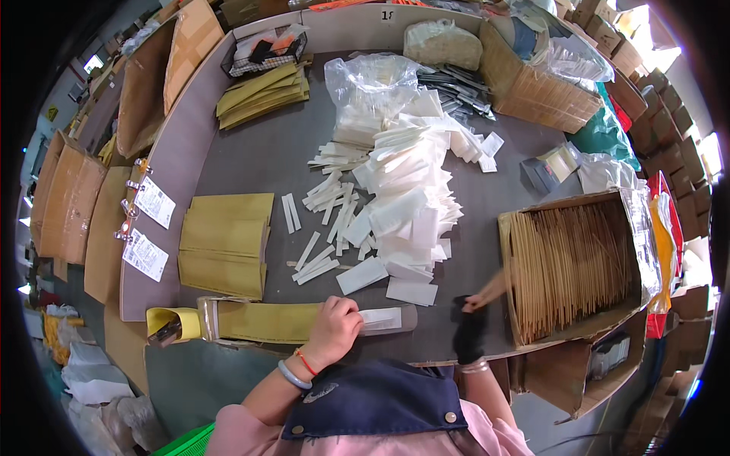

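I am looking down on a grey worktable [251, 156] hemmed in by cardboard cartons and bags.

My left hand [334, 325] is curled, fingertips pressed down on a small white paper sachet [380, 318] that sits at the mouth of a long yellow sleeve [266, 321] lying across the near edge; I cannot tell how far in the sachet is. My right hand [470, 327], in a dark glove, is blurred; its fingers look pinched on a thin wooden stick [490, 291] at the edge of the open carton of sticks [574, 266] just to its right.

By my judgement the work is in its early part. A large heap of white sachets [403, 190] spreads just beyond my hands, with narrow white strips [327, 220] scattered on its left side, and the stick carton looks full. Beyond my left hand lies a flat pile of yellow sleeves [224, 243]; I cannot tell whether these are filled. A second yellow stack [262, 95] sits far beyond it, near a wire basket [266, 52].

Two white rectangular tags [148, 228] with dark print hang from clips on the table edge, well to the left of my left hand. A small white sign [388, 14] stands at the table's far rim. A clear plastic bag [369, 80] slumps at the far end of the heap.
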{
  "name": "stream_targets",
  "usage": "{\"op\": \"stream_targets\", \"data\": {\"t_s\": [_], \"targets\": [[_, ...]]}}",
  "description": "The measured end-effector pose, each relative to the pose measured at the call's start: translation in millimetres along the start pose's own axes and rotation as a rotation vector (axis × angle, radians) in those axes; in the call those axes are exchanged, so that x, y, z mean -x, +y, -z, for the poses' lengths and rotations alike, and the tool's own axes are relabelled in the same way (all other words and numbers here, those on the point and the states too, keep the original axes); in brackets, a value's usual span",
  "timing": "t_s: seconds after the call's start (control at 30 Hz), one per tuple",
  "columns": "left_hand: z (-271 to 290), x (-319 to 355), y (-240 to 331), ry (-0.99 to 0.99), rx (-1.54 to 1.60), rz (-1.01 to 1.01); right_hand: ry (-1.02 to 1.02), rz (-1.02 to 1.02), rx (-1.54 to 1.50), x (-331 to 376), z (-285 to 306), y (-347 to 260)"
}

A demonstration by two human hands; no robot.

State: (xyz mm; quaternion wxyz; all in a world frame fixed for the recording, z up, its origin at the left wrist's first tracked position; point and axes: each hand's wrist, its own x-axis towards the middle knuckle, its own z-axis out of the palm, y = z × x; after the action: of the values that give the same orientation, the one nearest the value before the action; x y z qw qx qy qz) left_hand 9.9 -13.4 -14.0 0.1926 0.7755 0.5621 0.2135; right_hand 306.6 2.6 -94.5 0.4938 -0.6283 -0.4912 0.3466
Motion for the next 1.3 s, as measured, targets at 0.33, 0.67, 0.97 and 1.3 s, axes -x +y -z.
{"op": "stream_targets", "data": {"t_s": [0.33,0.67,0.97,1.3], "targets": [[4.1,17.5,-6.3,0.075,-0.003,-0.070,-0.496,0.400,0.418,-14.8,5.6,-68.0],[7.2,20.7,-3.1,-0.060,-0.026,0.020,-0.738,0.639,0.376,-11.1,-34.9,-50.9],[-2.8,7.2,1.7,-0.072,-0.019,-0.013,-0.835,0.134,-0.176,29.7,-85.0,-65.1],[80.9,-31.5,-7.8,-0.372,-0.143,-0.270,-0.677,0.671,0.696,-15.9,-28.3,-122.5]]}}
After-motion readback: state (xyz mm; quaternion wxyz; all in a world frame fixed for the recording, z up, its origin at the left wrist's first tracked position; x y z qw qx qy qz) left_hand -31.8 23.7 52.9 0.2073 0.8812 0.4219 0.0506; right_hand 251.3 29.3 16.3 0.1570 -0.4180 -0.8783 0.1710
